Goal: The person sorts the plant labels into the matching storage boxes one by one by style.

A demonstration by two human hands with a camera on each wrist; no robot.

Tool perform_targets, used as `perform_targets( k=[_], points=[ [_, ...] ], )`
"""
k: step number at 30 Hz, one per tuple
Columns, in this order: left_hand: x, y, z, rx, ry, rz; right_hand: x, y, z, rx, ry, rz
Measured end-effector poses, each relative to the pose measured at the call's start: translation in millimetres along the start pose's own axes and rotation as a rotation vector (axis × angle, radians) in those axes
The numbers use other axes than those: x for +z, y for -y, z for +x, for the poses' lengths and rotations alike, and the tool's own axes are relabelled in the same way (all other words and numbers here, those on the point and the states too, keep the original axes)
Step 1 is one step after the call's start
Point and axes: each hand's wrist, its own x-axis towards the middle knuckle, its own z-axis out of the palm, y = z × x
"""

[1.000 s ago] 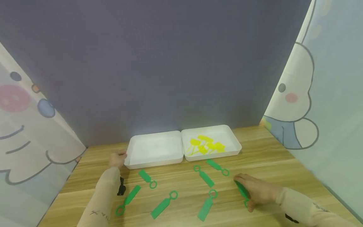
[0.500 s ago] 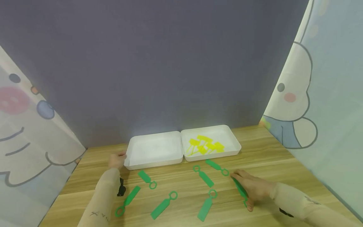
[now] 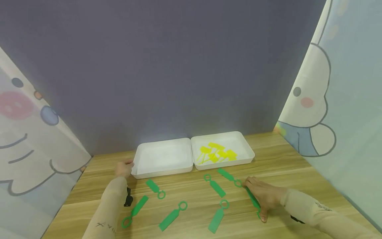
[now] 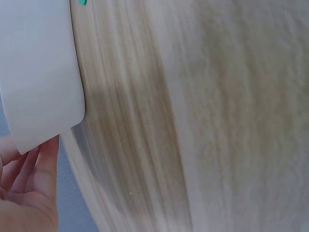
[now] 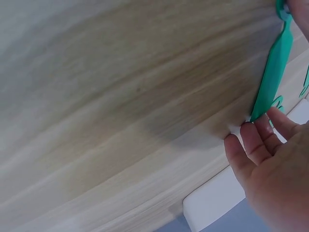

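Observation:
My left hand (image 3: pixel 123 168) holds the left end of an empty white tray (image 3: pixel 164 157), thumb at the rim and fingers behind it in the left wrist view. At the right of the table, my right hand (image 3: pixel 264 195) spans a flat green ring tag (image 5: pixel 273 72). Its thumb is at the ring and its fingertips (image 5: pixel 248 129) are at the far end, close over the wood. Part of this tag is hidden under the hand in the head view. Several similar green tags lie spread out, among them one (image 3: pixel 229 176) just left of my right fingers.
A second white tray (image 3: pixel 243 146) stands against the first, with several yellow T-shaped tags (image 3: pixel 222 153) heaped in it. More green tags (image 3: pixel 170 219) lie on the wooden table (image 3: pixel 185 189). A dark grey panel (image 3: pixel 179 73) rises behind the trays.
My right hand has shifted slightly left and away from me, its fingers now nearer the neighbouring green tag. The left hand and both trays have stayed in place.

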Motion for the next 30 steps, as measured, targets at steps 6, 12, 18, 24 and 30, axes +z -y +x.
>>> perform_targets(
  k=[6,12,18,24,30],
  points=[
    [-1.2,-0.4,-3.5,0.006,-0.001,0.012,-0.6,1.1,-0.6,-0.007,0.0,0.033],
    [-1.6,-1.4,-5.5,0.001,0.003,0.016,-0.7,-1.0,-4.3,-0.03,-0.008,0.084],
    [-2.1,-2.2,-4.4,-0.001,-0.009,0.006,-1.2,-3.5,-4.1,-0.03,-0.032,0.084],
    [-2.9,-4.3,-5.7,0.007,-0.007,0.026,-2.9,-8.4,-1.2,0.0,-0.06,0.112],
    [-2.9,-3.3,-2.8,0.016,-0.013,0.022,-5.8,-10.9,-1.0,0.025,-0.075,0.138]
  ],
)
